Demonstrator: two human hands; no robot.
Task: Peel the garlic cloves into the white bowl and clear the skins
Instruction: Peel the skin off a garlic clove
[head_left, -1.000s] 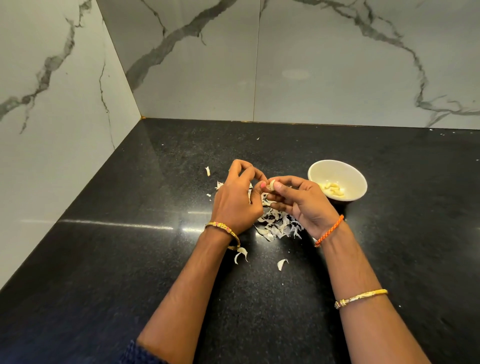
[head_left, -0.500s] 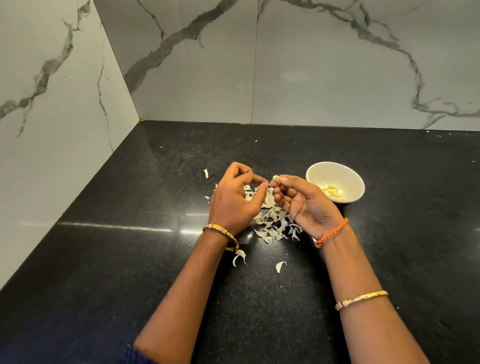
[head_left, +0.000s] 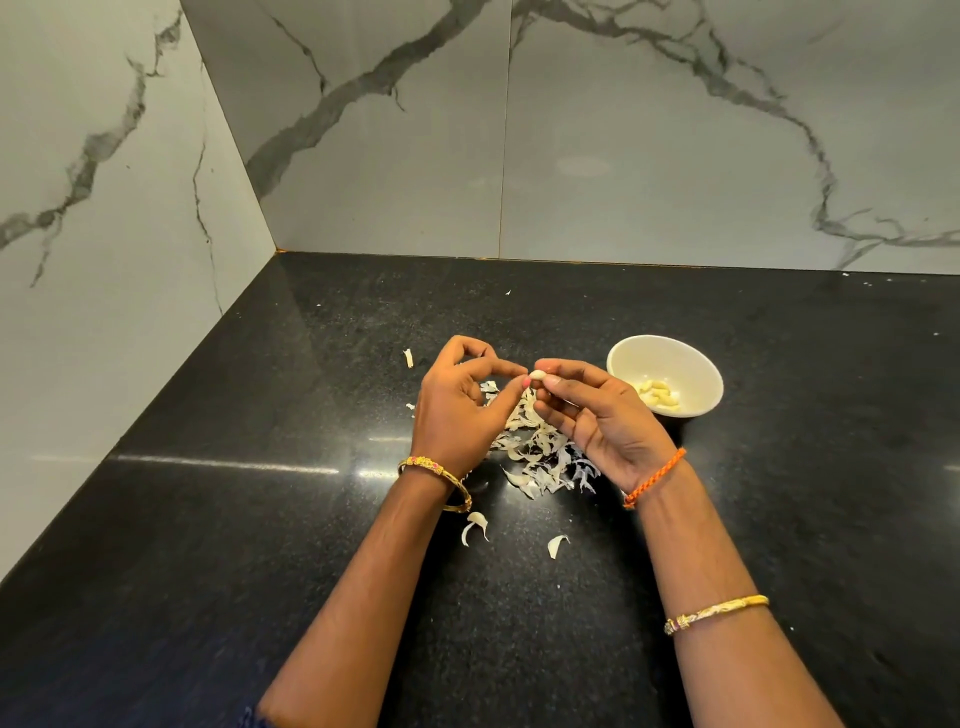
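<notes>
At the far left of the frame a marble wall (head_left: 104, 208) runs down to the black counter (head_left: 208, 519), which fills the lower half of the picture. Just left of centre a lone scrap of skin (head_left: 408, 357) lies on the counter, apart from the rest. Next to it is the left hand (head_left: 457, 410), fingers curled, its thumb and forefinger tips touching the clove (head_left: 537, 374) at mid-frame; a gold bangle (head_left: 436, 478) circles that wrist. Below the bangle two loose skins (head_left: 475, 526) lie near the forearms. The clove sits raised above the counter between both hands, pale and looking mostly bare. Beneath it, between the wrists, a heap of skins (head_left: 540, 457) is spread on the counter. The right hand (head_left: 597, 421) pinches the clove from the other side with thumb and forefinger, the remaining fingers loosely bent, palm turned up; an orange cord (head_left: 655, 478) is tied at its wrist and a gold bracelet (head_left: 717, 613) sits further down the forearm. Right of centre stands the bowl (head_left: 696, 364), just beside the right hand, with several peeled cloves (head_left: 660, 397) in its bottom.
</notes>
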